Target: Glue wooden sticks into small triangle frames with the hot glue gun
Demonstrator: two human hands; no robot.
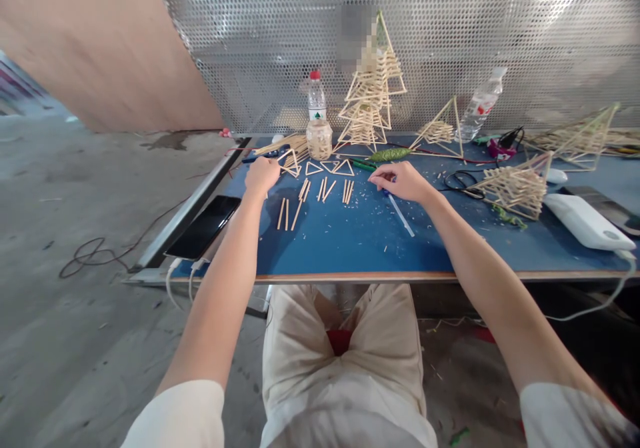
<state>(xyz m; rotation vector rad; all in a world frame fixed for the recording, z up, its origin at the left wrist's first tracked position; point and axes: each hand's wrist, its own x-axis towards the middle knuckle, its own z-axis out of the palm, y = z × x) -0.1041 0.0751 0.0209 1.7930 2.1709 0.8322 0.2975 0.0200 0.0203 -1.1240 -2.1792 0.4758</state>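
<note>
My left hand (263, 175) is closed at the far left of the work area, its fingertips on a triangle of thin wooden sticks (291, 163). More small stick triangles (343, 167) lie in a row to its right. Nearer me, loose short sticks (348, 192) lie in small groups. My right hand (403, 180) hovers low over the table with thumb and fingers pinched together; whatever is between them is too small to make out. Just below it a slim whitish tube with a blue end (403, 216) lies on the blue tabletop, its blue end partly under the hand.
Behind stand a red-capped bottle (319, 118), a tall stacked stick structure (373, 101) and a tilted clear bottle (483, 108). Stick frames (517, 185) and a white power bank (587, 221) are at the right. A phone (204, 227) with cables lies at the left edge.
</note>
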